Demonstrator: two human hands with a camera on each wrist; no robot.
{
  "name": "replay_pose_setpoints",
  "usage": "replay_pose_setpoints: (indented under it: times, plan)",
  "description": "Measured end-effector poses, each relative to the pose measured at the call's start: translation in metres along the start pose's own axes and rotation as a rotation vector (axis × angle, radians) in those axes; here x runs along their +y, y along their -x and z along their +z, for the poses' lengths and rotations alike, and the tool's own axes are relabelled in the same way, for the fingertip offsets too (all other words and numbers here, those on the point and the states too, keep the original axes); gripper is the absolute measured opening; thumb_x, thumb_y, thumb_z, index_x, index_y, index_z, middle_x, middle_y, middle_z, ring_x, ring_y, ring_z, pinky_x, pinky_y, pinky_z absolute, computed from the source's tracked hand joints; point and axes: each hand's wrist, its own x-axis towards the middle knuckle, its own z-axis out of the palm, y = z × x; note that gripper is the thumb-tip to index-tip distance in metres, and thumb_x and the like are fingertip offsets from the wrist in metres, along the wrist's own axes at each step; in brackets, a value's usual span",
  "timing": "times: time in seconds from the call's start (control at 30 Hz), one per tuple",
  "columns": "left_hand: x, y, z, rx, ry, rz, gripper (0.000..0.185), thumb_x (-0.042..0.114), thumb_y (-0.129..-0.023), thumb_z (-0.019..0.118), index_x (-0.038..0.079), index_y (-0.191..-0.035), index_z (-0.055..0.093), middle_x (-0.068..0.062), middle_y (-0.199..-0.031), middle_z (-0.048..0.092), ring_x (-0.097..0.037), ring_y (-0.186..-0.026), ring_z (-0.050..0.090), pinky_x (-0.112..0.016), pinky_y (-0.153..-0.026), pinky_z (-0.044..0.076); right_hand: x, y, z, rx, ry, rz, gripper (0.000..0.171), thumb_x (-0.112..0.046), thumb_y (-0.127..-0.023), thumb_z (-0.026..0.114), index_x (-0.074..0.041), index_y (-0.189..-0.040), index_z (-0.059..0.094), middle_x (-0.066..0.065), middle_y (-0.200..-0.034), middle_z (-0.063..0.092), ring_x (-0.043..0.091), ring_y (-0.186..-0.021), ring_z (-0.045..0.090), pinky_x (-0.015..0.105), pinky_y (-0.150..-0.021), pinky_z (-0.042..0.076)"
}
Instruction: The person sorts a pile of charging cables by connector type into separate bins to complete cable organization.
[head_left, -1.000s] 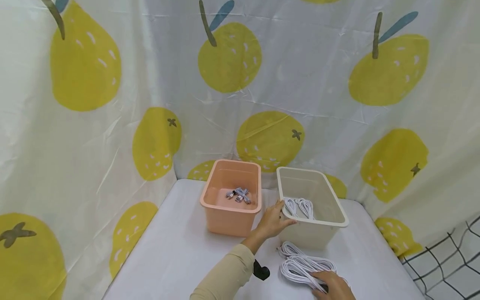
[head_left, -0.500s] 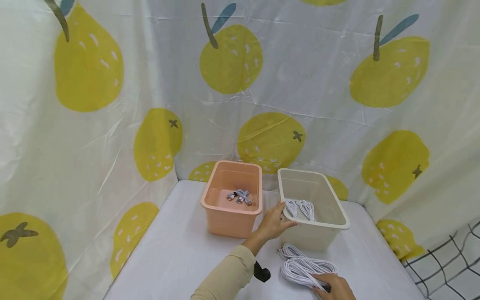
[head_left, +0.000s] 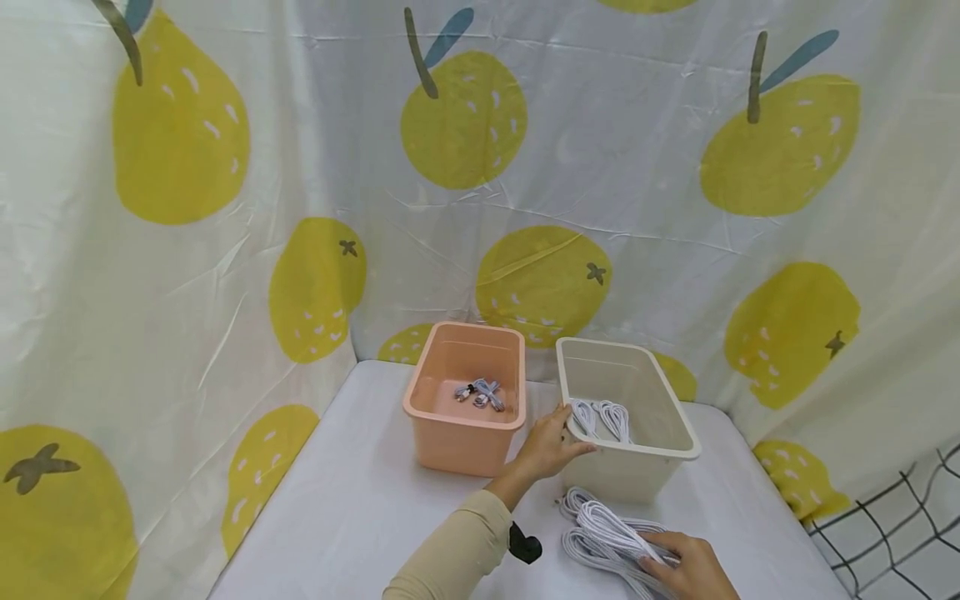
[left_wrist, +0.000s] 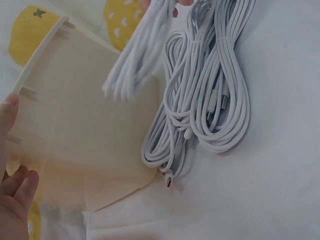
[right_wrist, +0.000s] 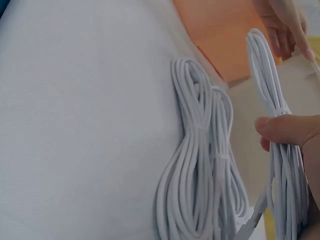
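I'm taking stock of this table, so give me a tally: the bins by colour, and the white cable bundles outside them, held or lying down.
Orange bin: 1
Cream bin: 1
White cable bundle in the right hand: 1
White cable bundles on the table: 2
Total: 5

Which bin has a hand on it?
The cream bin: the left hand holds its near left corner, while neither hand touches the orange bin.
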Motion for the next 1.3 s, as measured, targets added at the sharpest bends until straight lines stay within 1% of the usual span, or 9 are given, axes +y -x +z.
replay_pose_setpoints:
  times: [0.1, 0.23, 0.4, 0.5, 0.57, 0.7, 1.03, 1.17, 1.3]
  plan:
    - [0.0, -0.001, 0.001, 0.003, -0.009, -0.006, 0.085, 0.044, -0.09, 0.081, 0.002, -0.155, 0.045, -0.021, -0.156, 0.043, -0.031, -0.143, 0.043, -0.039, -0.113, 0.04, -0.004, -0.005, -0.008, 0.013, -0.046, -0.001, 0.029, -0.014, -0.073, 0.094, -0.008, -0.099, 0.083, -0.001, -0.093, 0.078, 0.005, -0.085, 0.069, 0.025, -0.069, 0.057]
    - [0.0, 0.0, 0.002, 0.007, -0.009, -0.009, 0.085, 0.044, -0.09, 0.081, 0.002, -0.155, 0.045, -0.019, -0.156, 0.044, -0.03, -0.143, 0.044, -0.04, -0.113, 0.04, -0.009, -0.013, -0.019, 0.025, -0.061, -0.015, 0.025, -0.011, -0.075, 0.092, -0.011, -0.099, 0.082, -0.011, -0.093, 0.075, 0.003, -0.086, 0.067, 0.018, -0.071, 0.053]
    - [0.0, 0.001, 0.002, 0.011, 0.001, 0.0, 0.086, 0.043, -0.09, 0.081, 0.002, -0.155, 0.044, -0.019, -0.157, 0.042, -0.03, -0.143, 0.043, -0.039, -0.114, 0.039, -0.014, -0.021, -0.03, 0.092, -0.059, -0.097, 0.027, -0.003, -0.072, 0.092, -0.009, -0.096, 0.082, -0.014, -0.094, 0.075, 0.004, -0.085, 0.068, 0.007, -0.075, 0.047]
    - [0.001, 0.001, 0.002, 0.007, 0.01, -0.003, 0.086, 0.042, -0.09, 0.081, 0.002, -0.156, 0.043, -0.02, -0.158, 0.04, -0.031, -0.144, 0.042, -0.039, -0.114, 0.038, -0.017, -0.025, -0.037, 0.124, -0.065, -0.138, 0.029, 0.0, -0.07, 0.092, -0.008, -0.096, 0.082, -0.014, -0.094, 0.075, 0.004, -0.084, 0.069, 0.006, -0.075, 0.046]
    - [0.001, 0.002, 0.001, 0.005, 0.02, -0.004, 0.085, 0.041, -0.09, 0.081, 0.003, -0.156, 0.043, -0.021, -0.158, 0.039, -0.031, -0.144, 0.041, -0.04, -0.114, 0.038, -0.018, -0.027, -0.041, 0.131, -0.062, -0.144, 0.03, -0.001, -0.069, 0.092, -0.008, -0.096, 0.082, -0.014, -0.094, 0.075, 0.003, -0.084, 0.069, 0.005, -0.075, 0.046]
    - [0.001, 0.002, 0.001, 0.013, 0.034, 0.006, 0.084, 0.04, -0.09, 0.082, 0.004, -0.155, 0.045, -0.02, -0.158, 0.041, -0.03, -0.143, 0.043, -0.041, -0.113, 0.04, -0.019, -0.033, -0.048, 0.13, -0.037, -0.116, 0.03, -0.003, -0.07, 0.093, -0.011, -0.097, 0.083, -0.011, -0.094, 0.076, 0.004, -0.085, 0.069, 0.006, -0.074, 0.047]
    - [0.0, 0.002, 0.001, 0.014, 0.021, 0.012, 0.083, 0.041, -0.09, 0.082, 0.001, -0.154, 0.046, -0.022, -0.155, 0.044, -0.031, -0.143, 0.043, -0.04, -0.113, 0.039, -0.023, -0.051, -0.07, 0.127, 0.005, -0.061, 0.031, -0.008, -0.071, 0.094, -0.008, -0.099, 0.082, 0.003, -0.096, 0.077, 0.006, -0.088, 0.069, 0.007, -0.074, 0.047]
    - [0.0, 0.002, 0.002, 0.012, 0.019, 0.01, 0.083, 0.042, -0.091, 0.081, 0.001, -0.154, 0.046, -0.021, -0.155, 0.044, -0.031, -0.143, 0.042, -0.039, -0.114, 0.038, -0.026, -0.062, -0.082, 0.12, 0.024, -0.024, 0.032, -0.012, -0.074, 0.094, -0.009, -0.103, 0.082, 0.005, -0.099, 0.077, 0.007, -0.09, 0.069, 0.01, -0.073, 0.048]
    - [0.0, 0.003, 0.002, 0.018, 0.017, 0.016, 0.084, 0.041, -0.09, 0.081, 0.001, -0.154, 0.045, -0.022, -0.155, 0.044, -0.032, -0.143, 0.043, -0.039, -0.114, 0.039, -0.028, -0.074, -0.092, 0.119, 0.038, -0.016, 0.032, -0.013, -0.076, 0.093, -0.009, -0.106, 0.081, 0.006, -0.102, 0.077, 0.009, -0.09, 0.069, 0.019, -0.07, 0.052]
